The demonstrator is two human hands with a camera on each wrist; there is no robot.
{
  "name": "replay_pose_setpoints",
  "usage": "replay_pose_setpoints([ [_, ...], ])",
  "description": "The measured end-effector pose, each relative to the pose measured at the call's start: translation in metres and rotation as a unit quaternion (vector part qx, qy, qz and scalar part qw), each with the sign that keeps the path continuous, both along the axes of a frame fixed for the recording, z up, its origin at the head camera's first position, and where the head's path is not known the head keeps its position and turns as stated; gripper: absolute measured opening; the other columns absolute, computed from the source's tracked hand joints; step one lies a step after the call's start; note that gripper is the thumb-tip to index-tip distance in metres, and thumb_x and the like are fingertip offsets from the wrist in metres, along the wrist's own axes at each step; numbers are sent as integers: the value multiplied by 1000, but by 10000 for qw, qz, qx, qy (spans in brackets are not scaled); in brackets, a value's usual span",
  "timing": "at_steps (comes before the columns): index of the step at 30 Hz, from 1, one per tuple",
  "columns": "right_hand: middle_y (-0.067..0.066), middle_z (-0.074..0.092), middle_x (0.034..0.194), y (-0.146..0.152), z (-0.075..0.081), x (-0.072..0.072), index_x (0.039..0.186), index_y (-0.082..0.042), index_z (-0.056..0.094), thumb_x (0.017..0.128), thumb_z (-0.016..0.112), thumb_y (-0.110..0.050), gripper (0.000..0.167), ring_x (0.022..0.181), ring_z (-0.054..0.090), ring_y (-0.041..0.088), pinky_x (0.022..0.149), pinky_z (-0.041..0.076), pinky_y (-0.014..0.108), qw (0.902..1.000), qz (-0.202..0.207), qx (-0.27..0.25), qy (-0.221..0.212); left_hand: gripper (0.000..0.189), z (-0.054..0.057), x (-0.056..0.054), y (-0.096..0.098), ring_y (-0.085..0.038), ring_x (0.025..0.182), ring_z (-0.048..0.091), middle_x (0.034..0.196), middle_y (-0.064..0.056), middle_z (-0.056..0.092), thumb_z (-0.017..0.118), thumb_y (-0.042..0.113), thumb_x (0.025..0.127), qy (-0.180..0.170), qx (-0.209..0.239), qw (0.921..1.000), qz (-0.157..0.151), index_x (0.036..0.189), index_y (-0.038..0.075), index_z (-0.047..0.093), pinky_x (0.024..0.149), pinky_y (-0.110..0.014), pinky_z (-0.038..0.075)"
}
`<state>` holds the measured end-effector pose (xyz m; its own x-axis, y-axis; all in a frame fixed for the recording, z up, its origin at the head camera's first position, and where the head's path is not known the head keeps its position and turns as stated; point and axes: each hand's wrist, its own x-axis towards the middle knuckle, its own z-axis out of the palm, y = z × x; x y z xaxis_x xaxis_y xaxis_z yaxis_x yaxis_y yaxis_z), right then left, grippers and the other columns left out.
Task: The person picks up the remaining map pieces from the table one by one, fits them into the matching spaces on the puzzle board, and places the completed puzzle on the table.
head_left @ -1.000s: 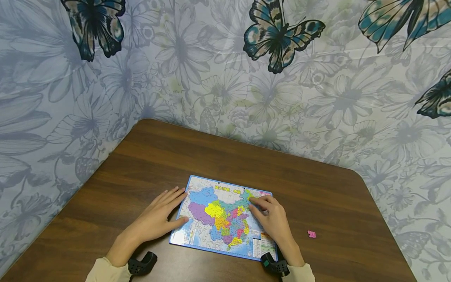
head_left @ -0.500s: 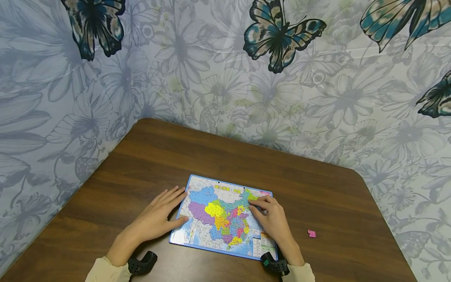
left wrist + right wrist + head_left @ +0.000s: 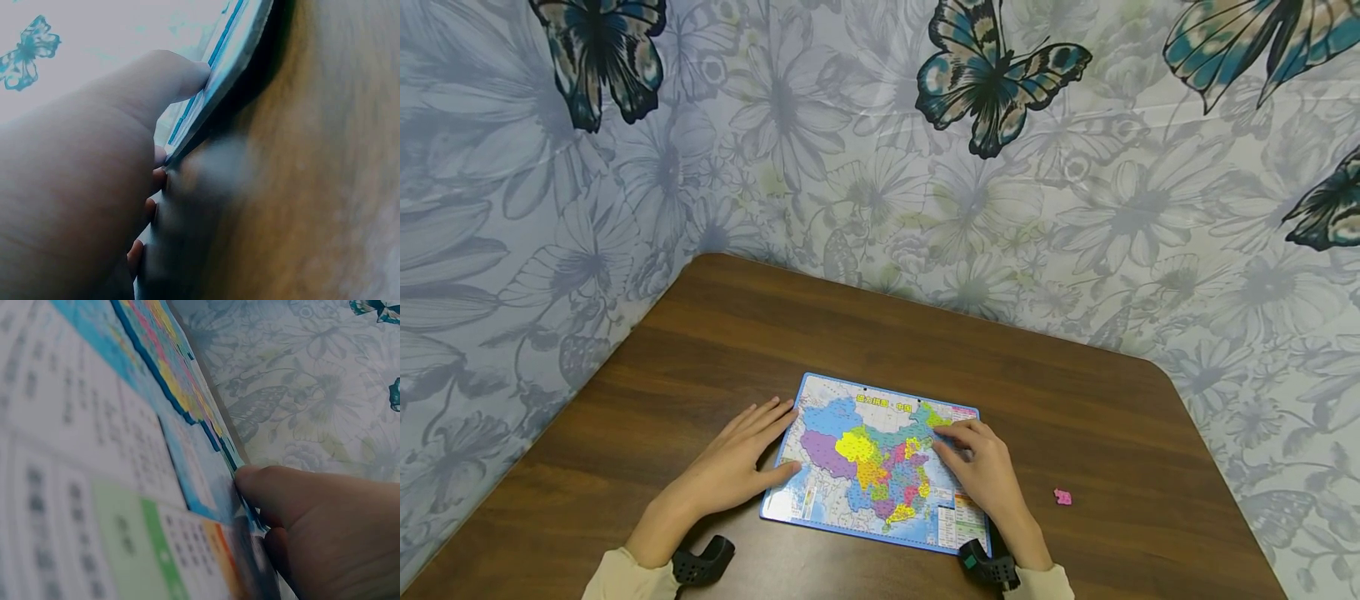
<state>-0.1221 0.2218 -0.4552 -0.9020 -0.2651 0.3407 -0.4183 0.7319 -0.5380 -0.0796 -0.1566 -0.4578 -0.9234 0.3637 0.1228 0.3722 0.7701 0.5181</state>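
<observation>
A map puzzle board (image 3: 820, 508) with a blue border and coloured map pieces lies on the table, tilted slightly in the head view. My left hand (image 3: 726, 467) steadies its left edge, fingers spread and nearly straight. In the left wrist view the thumb (image 3: 187, 78) rests on the board's face near the edge. My right hand (image 3: 981, 462) is at the map's upper right, thumb and index finger bent together at a small puzzle piece, mostly hidden under them. The right wrist view has the thumb (image 3: 250, 478) touching the raised pieces. A loose pink puzzle piece (image 3: 1063, 497) lies to the right.
The brown wooden table (image 3: 760, 317) has rounded far corners. Behind it hangs a floral cloth with butterflies (image 3: 1000, 75). Black wrist mounts (image 3: 703, 562) sit at both wrists, the right one overlapping the board's lower right corner in the head view.
My right hand has shifted very slightly to the right and nearer to me over the board. My left hand, the board and the loose pink piece stay where they were.
</observation>
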Motion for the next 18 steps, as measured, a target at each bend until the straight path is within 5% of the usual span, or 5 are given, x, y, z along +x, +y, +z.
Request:
replay_pose_setpoints([
  [9,-4,71,99,6,-2,5,104,-14,81,84,86,-8,22,82,64,7,70,58,22,9992,0,-93,394,80,1,0,0,-37,155,30,165,-11,39,65,56,97,7,23,10000,-15,158,9,43,125,-61,20],
  [18,-2,74,96,14,3,12,107,-11,80,85,84,-6,23,79,65,6,71,58,23,9989,-354,-260,140,80,1,-1,0,-37,155,30,164,-12,39,66,54,96,5,21,10000,-21,157,9,43,125,-62,21],
])
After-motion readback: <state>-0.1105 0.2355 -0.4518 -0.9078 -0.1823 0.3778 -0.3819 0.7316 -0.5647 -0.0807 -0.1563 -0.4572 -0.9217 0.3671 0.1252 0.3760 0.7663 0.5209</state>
